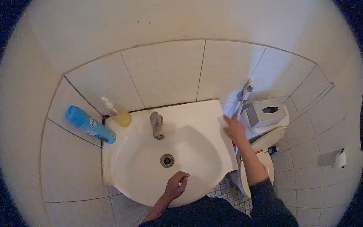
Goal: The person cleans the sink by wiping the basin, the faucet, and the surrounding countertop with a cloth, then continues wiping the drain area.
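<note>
A white sink (127, 179) fills the middle of the head view, with a metal faucet (156, 124) at its back and a round drain (167, 160) in its bowl. Over the front part of the bowl is my left hand (176, 185), its fingers curled in and no object showing in them. My right hand (234, 130) reaches to the sink's right rim, fingers stretched out and fingertips right at the white edge. It holds nothing that shows.
A blue bottle (91, 124) and a pump bottle of yellow liquid (123, 118) stand at the sink's left back. To the right are a bidet sprayer (245, 93), a grey tissue box (266, 113) on the toilet tank, the toilet (269, 164) and a paper roll (340, 159).
</note>
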{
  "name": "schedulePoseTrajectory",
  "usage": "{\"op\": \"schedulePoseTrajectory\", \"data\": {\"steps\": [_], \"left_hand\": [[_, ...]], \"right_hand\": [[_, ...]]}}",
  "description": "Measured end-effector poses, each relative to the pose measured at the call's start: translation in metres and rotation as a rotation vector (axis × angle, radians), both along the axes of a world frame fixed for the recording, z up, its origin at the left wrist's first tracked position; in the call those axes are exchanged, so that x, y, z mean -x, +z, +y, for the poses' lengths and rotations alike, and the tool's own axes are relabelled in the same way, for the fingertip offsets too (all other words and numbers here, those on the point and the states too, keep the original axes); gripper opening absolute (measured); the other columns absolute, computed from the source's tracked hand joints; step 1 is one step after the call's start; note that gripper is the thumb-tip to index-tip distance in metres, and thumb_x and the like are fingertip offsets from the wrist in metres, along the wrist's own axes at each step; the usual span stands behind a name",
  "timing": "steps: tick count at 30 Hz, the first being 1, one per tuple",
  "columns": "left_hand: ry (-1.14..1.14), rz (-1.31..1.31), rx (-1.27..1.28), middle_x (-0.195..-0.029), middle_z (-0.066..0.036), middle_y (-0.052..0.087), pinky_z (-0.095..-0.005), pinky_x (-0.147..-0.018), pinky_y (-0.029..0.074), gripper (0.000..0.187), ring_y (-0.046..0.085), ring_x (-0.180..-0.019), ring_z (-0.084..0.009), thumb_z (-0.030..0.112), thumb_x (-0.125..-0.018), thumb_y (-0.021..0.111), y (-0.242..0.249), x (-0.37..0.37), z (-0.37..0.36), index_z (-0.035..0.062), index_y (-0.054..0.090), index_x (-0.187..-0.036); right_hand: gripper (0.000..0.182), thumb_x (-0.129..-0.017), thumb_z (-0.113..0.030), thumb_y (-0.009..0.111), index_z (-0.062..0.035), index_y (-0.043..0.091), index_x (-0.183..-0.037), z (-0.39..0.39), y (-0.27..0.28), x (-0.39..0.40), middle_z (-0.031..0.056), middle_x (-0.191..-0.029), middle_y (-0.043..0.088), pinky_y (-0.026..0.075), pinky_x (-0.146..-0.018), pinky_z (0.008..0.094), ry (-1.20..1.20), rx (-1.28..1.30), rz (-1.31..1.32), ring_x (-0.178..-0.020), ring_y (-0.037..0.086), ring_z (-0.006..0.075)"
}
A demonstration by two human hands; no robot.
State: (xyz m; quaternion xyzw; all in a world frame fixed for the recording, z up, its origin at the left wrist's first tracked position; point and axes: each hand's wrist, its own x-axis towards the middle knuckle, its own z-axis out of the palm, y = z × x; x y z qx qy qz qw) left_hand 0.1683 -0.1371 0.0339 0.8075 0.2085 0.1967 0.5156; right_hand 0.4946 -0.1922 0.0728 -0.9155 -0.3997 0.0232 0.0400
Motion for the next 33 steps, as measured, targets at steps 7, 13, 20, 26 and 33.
{"op": "schedulePoseTrajectory", "data": {"steps": [7,13,20,26,33], "left_hand": [[-0.027,-0.016,-0.043,-0.082,-0.011,0.057,-0.0280,-0.060,0.048,0.012,0.057,-0.068,-0.0196,0.006,-0.081,0.050,-0.001,0.002,0.000,0.0031,0.056,-0.091],[-0.025,0.017,-0.045,-0.081,-0.011,0.057,-0.0278,-0.060,0.047,0.011,0.056,-0.068,-0.0191,0.005,-0.081,0.051,0.002,0.008,-0.008,0.0030,0.056,-0.090],[-0.082,0.010,-0.029,-0.080,-0.010,0.057,-0.0276,-0.059,0.047,0.011,0.056,-0.067,-0.0191,0.004,-0.081,0.050,-0.001,0.007,-0.011,0.0031,0.056,-0.089],[-0.162,-0.025,-0.067,-0.080,-0.010,0.057,-0.0283,-0.057,0.047,0.010,0.057,-0.066,-0.0196,0.004,-0.081,0.050,0.010,-0.014,-0.012,0.0028,0.056,-0.089],[-0.218,-0.007,-0.058,-0.080,-0.011,0.057,-0.0285,-0.059,0.047,0.010,0.057,-0.067,-0.0198,0.004,-0.081,0.050,0.011,-0.021,-0.020,0.0025,0.056,-0.089]], "right_hand": [[0.055,-0.070,-0.026,0.062,-0.0255,0.044,-0.122,-0.017,-0.002,0.020,0.0178,-0.107,0.051,0.050,-0.067,0.0431,-0.116,-0.086,0.024,-0.080,0.060,0.0341],[0.053,-0.070,-0.027,0.061,-0.0231,0.046,-0.121,0.055,-0.006,-0.039,0.0168,-0.104,0.052,0.049,-0.071,0.0433,-0.067,-0.192,-0.012,-0.083,0.058,0.0346],[0.053,-0.070,-0.028,0.061,-0.0220,0.047,-0.120,-0.063,0.012,0.038,0.0159,-0.097,0.055,0.046,-0.075,0.0438,-0.071,-0.155,0.112,-0.088,0.057,0.0328],[0.054,-0.068,-0.026,0.062,-0.0194,0.047,-0.119,-0.131,0.035,0.090,0.0166,-0.098,0.056,0.046,-0.077,0.0424,-0.164,-0.085,0.268,-0.089,0.056,0.0329],[0.052,-0.069,-0.029,0.062,-0.0168,0.050,-0.118,-0.055,-0.003,0.016,0.0175,-0.101,0.057,0.044,-0.080,0.0422,-0.142,-0.307,0.229,-0.093,0.055,0.0333]]}}
